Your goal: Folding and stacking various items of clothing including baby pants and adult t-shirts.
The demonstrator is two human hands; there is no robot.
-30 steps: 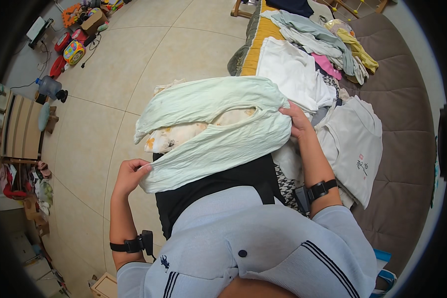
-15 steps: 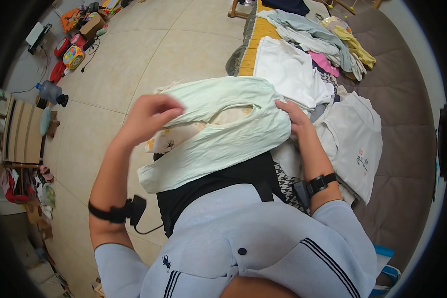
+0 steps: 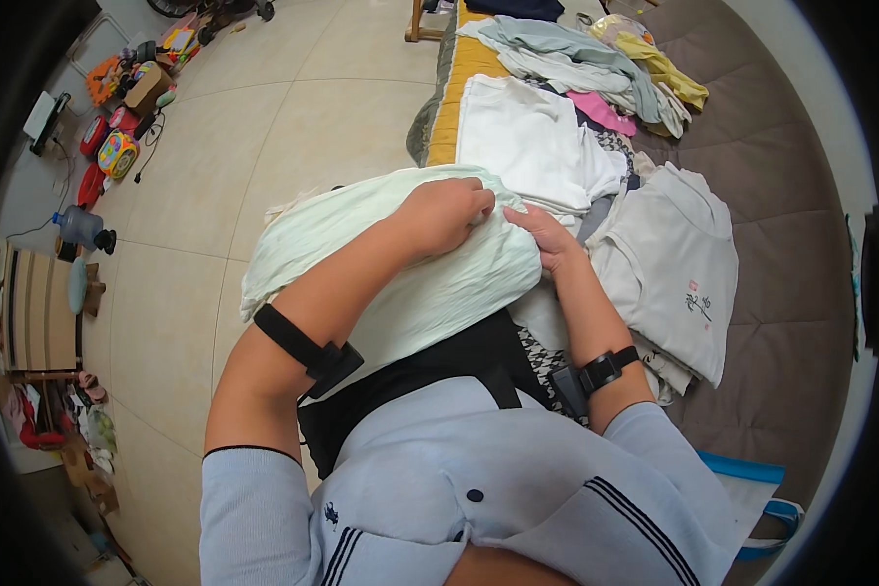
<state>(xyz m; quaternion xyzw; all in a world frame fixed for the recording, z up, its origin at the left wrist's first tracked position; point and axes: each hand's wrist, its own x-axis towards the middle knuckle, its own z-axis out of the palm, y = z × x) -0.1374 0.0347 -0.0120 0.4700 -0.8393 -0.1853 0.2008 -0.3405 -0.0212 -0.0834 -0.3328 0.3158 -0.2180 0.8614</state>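
Note:
A pair of pale mint-green pants (image 3: 361, 210) lies across my lap, its waist end to the right and its legs to the left. My right hand (image 3: 547, 237) holds the waist edge, thumb on top and fingers underneath. Close beside it, my left hand (image 3: 449, 217) pinches the cloth near the waist with curled fingers. My left forearm crosses over the legs of the pants and hides part of them. Beneath, black cloth (image 3: 410, 376) covers my lap.
A folded white garment (image 3: 523, 132) lies ahead on the brown sofa (image 3: 781, 225), with a folded off-white shirt (image 3: 669, 264) to the right. Farther off is a loose clothes heap (image 3: 596, 68). Toys (image 3: 117, 153) and a water jug (image 3: 80, 228) stand on the tiled floor at left.
My left hand has moved right, from above the legs to the waist of the pants. The opening between the legs, with patterned cloth showing through, is now out of sight.

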